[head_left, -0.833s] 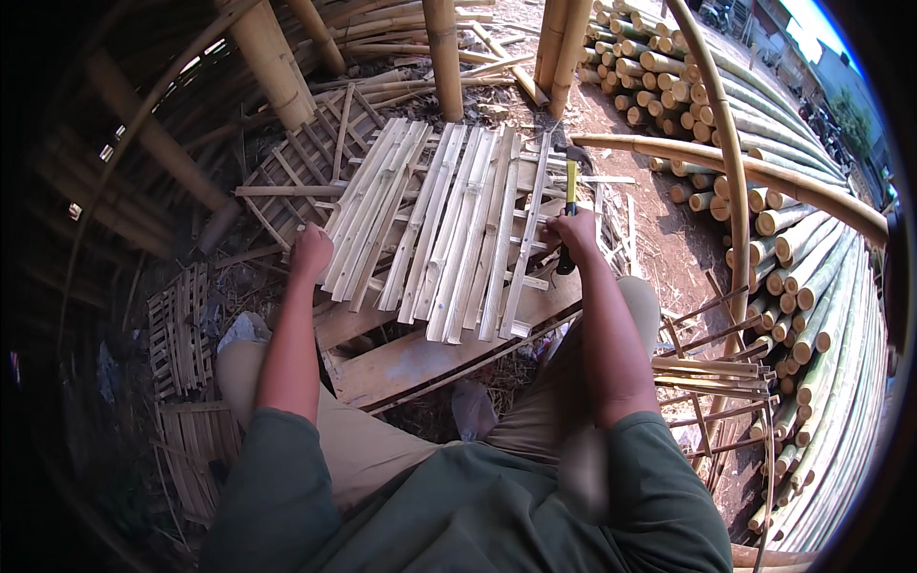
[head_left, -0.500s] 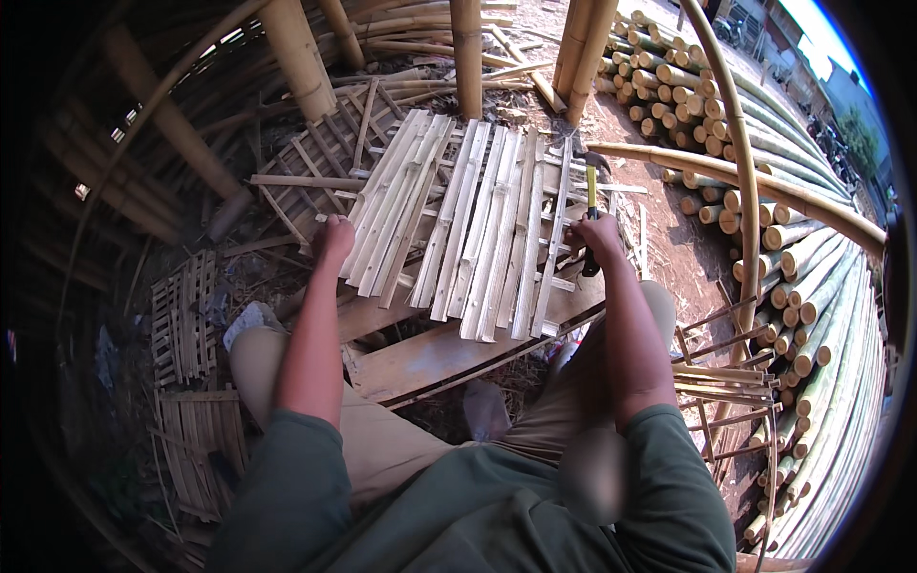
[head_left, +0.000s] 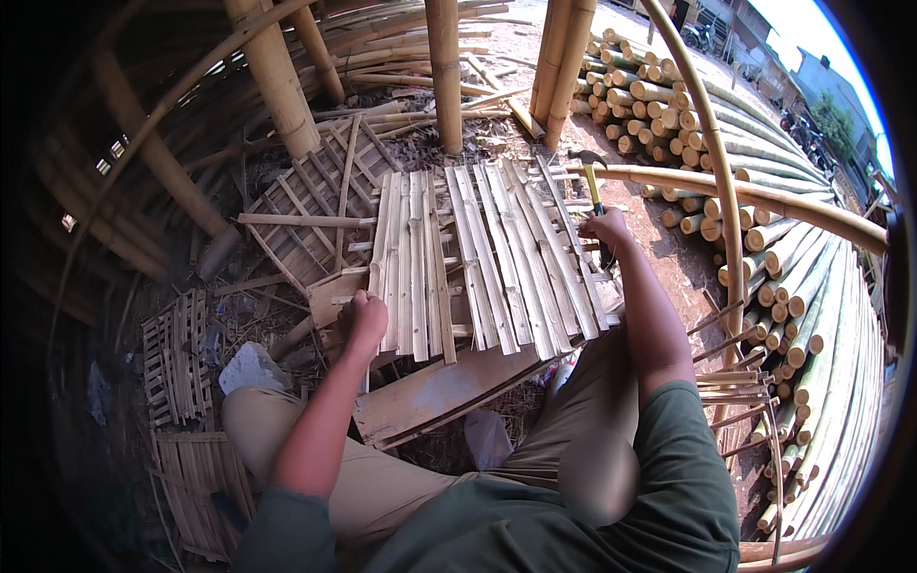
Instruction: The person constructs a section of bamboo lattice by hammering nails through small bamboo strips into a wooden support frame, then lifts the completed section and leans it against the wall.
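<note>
Slatted bamboo panel (head_left: 516,258) mid-frame, over plank counter (head_left: 411,401). Our left grip (head_left: 365,320) looks closed on its left edge, likely steadying; our right grip (head_left: 606,229) wraps the hammer (head_left: 593,181) near the opposite edge, head up, seemingly for clearance.

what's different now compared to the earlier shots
The slatted panel has turned counterclockwise: its left side swung toward the person, its right side away. The left hand, at the panel's left edge, came nearer the body and rightward; the right hand went outward. The view shifted slightly too. Unchanged: the hammer in the right hand, the stacked bamboo poles.
</note>
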`<action>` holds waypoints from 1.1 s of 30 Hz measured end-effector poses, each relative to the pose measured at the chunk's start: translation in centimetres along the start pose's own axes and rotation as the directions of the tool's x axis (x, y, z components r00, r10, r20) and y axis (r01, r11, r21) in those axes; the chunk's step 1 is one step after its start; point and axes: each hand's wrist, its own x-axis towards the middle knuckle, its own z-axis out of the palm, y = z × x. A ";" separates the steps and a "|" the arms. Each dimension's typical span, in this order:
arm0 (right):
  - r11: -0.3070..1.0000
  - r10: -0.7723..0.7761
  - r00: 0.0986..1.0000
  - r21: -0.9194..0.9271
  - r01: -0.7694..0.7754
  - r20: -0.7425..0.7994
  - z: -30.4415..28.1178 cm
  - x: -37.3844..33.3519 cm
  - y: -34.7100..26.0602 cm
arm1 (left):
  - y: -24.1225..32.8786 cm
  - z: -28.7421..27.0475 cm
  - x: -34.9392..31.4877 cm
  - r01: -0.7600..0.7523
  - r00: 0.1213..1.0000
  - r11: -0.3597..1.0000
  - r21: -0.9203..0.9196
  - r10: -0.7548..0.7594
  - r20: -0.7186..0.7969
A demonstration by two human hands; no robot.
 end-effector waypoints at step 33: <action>0.670 -0.146 0.983 -0.721 0.178 0.108 -3.7 -0.2 -1.6 | 21.1 15.0 -1.4 -0.726 0.673 0.634 0.267 0.735 0.083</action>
